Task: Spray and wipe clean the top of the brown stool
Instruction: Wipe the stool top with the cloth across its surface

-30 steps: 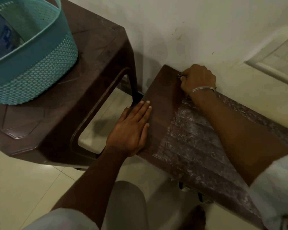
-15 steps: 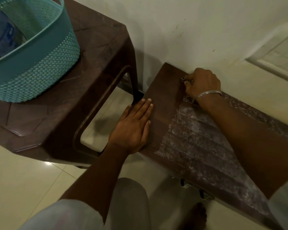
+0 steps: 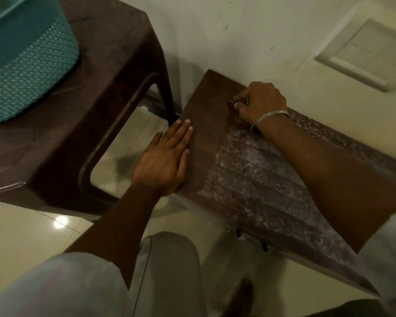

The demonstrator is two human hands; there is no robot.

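Observation:
The low brown stool (image 3: 206, 138) stands against the wall, and whitish streaky residue (image 3: 249, 175) covers its middle and right part. Its left strip looks dark and plain. My left hand (image 3: 165, 161) lies flat on the stool's left edge with the fingers straight. At the far edge by the wall, my right hand (image 3: 261, 101) is curled round a small dark wiping piece (image 3: 232, 101). Only the tip of that piece shows, pressed on the stool top.
A taller brown plastic stool (image 3: 78, 124) stands to the left with a teal woven basket (image 3: 25, 65) on it. The cream wall (image 3: 238, 30) runs behind, with a recessed panel (image 3: 370, 53) at right. My knee (image 3: 165, 271) is below, over pale floor tiles.
My right hand has slid a little along the far edge, away from the stool's corner, with the dark piece in it. My left hand has stayed flat in place.

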